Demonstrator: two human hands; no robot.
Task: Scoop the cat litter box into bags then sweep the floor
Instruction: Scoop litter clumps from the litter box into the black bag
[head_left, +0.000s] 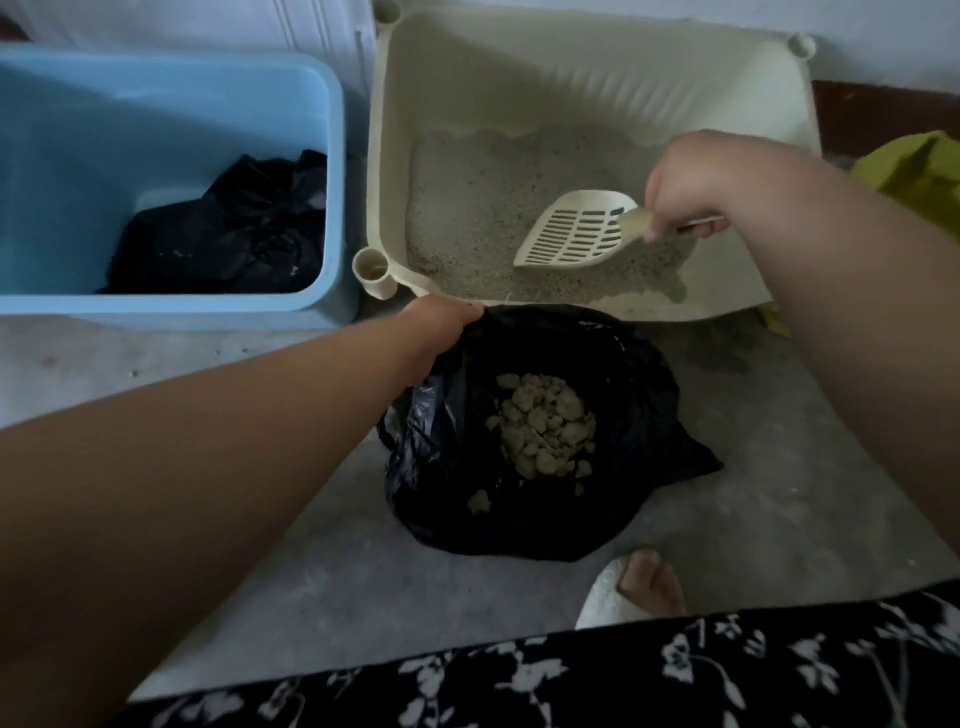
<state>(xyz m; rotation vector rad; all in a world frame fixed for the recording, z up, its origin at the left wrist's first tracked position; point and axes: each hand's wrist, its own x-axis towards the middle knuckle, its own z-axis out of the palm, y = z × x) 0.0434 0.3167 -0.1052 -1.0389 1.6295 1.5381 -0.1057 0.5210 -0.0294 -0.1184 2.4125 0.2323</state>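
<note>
No readable text, label, brand or number shows on anything here.

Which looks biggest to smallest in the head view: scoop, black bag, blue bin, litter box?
1. Litter box and blue bin: near alike, bin cut off at the edge.
2. Black bag.
3. Scoop.

Grey concrete floor (779, 493), white wall (883, 26)

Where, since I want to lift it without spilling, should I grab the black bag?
Take the black bag by its rim at the edge nearest the litter box, where the left hand holds it, coming from above. Its mouth faces up, the walls look limp and the clumps sit at the bottom; a lower hold would likely tip them.
</note>
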